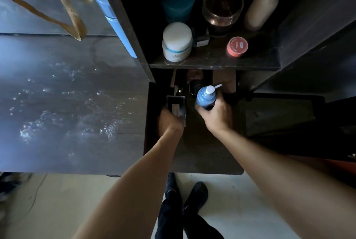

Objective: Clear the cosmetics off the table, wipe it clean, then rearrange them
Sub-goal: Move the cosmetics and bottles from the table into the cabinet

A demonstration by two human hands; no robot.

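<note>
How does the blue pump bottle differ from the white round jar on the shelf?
The blue pump bottle has a narrow white pump on top; the white round jar has a wide flat lid. The bottle is gripped by the right hand; the jar stands untouched on the dark shelf. Both look upright.
</note>
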